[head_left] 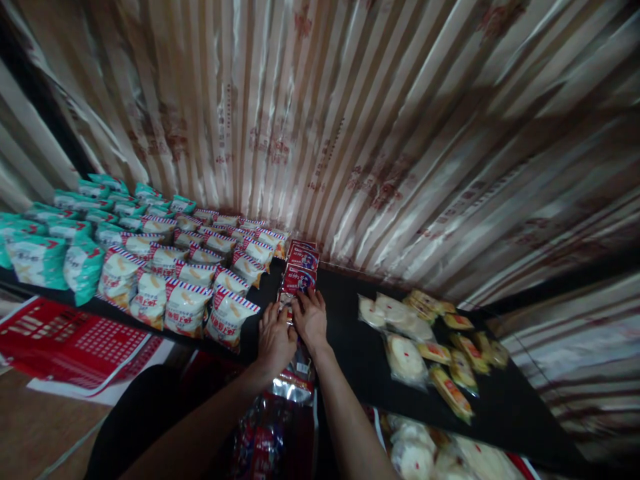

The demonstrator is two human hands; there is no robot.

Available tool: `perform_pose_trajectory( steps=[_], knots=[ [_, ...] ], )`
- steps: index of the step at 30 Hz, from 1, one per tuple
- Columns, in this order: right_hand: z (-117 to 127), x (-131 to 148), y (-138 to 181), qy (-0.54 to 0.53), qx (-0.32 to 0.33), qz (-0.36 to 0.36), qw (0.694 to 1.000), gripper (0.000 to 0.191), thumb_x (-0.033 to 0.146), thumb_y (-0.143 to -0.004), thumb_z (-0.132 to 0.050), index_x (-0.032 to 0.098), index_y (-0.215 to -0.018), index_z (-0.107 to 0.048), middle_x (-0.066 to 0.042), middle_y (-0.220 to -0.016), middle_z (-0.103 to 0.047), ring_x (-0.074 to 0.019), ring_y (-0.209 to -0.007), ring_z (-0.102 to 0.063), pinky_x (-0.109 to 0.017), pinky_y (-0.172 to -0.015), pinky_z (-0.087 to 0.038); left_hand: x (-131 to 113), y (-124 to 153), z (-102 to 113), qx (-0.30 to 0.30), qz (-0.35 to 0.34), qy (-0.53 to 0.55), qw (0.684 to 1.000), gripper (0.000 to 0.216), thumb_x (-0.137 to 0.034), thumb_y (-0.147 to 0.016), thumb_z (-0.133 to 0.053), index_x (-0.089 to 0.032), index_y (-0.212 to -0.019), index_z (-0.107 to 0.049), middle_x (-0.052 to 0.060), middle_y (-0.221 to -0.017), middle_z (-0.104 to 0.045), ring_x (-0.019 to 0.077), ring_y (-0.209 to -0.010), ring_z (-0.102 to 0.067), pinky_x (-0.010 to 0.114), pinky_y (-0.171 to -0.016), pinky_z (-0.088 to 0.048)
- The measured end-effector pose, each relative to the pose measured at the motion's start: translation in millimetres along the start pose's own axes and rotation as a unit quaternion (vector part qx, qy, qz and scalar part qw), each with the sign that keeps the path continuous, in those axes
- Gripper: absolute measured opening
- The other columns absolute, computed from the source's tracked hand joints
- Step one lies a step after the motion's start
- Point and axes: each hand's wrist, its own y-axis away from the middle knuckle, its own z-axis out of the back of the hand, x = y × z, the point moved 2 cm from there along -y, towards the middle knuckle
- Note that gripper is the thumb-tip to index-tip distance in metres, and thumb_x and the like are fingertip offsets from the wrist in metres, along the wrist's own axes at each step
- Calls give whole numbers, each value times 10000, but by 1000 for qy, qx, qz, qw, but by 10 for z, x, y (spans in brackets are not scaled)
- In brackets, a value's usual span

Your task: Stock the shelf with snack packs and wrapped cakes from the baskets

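"Forearms (pixel 345 413) are seen closest, stretched forward over the table (pixel 350 313). How are the hands placed?"

"Side by side. The left hand (pixel 277 337) is held open, fingers spread on the near part of a row of red packs (pixel 300 277). The right hand (pixel 311 320) is laid open too, its fingers extended onto the same part."

"And where are the packs found?"

"They are lined up on the table, overlapped, from between the hands back toward the striped sheeting (pixel 300 133)."

"Below the wrists?"

"A silver-ended pack (pixel 295 388) is seen there; lower down, wrapped packs (pixel 265 437) are blurred."

"What is set to the left?"

"White bags (pixel 187 310) are ranked just beside the red packs, and green bags (pixel 40 259) are stood farther left. A red sheet (pixel 75 343) is seen below the table."

"To the right?"

"Well apart from the hands, wrapped pale discs (pixel 404 360) and yellow packs (pixel 453 393) are grouped. More discs (pixel 417 459) are piled below the table's edge."
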Motion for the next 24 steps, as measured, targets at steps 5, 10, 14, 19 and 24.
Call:
perform_pose_trajectory(
  steps=[5,10,14,19,24],
  knots=[
    [173,88,135,-41,-78,21,996,363,346,-868,-404,160,-1044,-661,-123,-1281,-519,-257,-1287,-315,-464,-1027,-299,16,49,110,-37,-55,26,997,485,-131,-766,-457,-116,-1250,-479,147,-1391,-379,284,-1332,-233,463,-1065,-257],
    [435,245,685,-110,-175,34,978,326,313,-874,-404,157,-1047,-632,-127,-1235,-545,-233,-1230,-400,-455,-994,-368,93,349,345,-109,-174,110,972,349,-76,-793,-366,-143,-1051,-591,107,-1215,-530,208,-1232,-377,389,-1043,-326],
    [562,408,1371,-183,-173,42,967,294,250,-868,-423,172,-1102,-582,-116,-1134,-611,-211,-1119,-516,-434,-953,-420,300,903,376,-81,-244,176,950,313,-85,-806,-329,-177,-909,-610,76,-966,-618,176,-1014,-522,339,-921,-431],
    [354,514,2075,-251,-63,-20,966,245,271,-851,-443,195,-995,-627,-86,-944,-683,-197,-926,-619,-360,-864,-474,849,1616,46,33,-151,147,977,317,-104,-808,-306,-181,-832,-613,83,-910,-625,182,-933,-559,333,-879,-448],
    [-318,425,2478,-260,131,-144,946,324,306,-775,-481,172,-1018,-649,-117,-1043,-675,-232,-973,-625,-366,-881,-468,1442,1912,-235,176,83,35,980,374,-94,-689,-463,-173,-1019,-620,115,-1195,-571,264,-1145,-486,389,-1003,-343]
  ],
)
